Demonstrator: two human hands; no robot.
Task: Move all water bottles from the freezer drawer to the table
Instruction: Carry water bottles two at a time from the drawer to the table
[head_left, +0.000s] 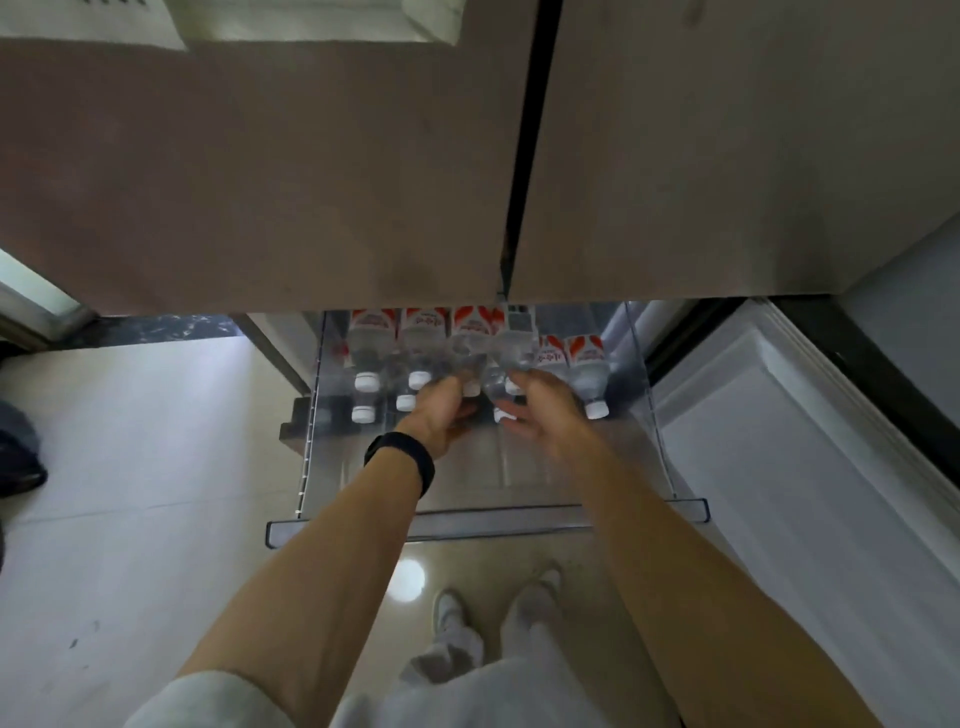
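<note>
Several clear water bottles with red-and-white labels (470, 325) and white caps lie in rows in the pulled-out transparent freezer drawer (431, 522), caps pointing toward me. My left hand (441, 410), with a black band on its wrist, is curled around the neck of a middle bottle (470, 387). My right hand (543, 408) closes around a tilted bottle (493, 389) whose cap sits just below my fingers. More bottles lie to the left (366, 358) and right (589, 374) of my hands. The table is not in view.
The closed brown upper fridge doors (311, 182) hang over the back of the drawer. An open white freezer door or compartment (779, 441) stands to the right. Pale tiled floor (156, 441) lies left of the drawer, and my feet (498, 608) are below its front edge.
</note>
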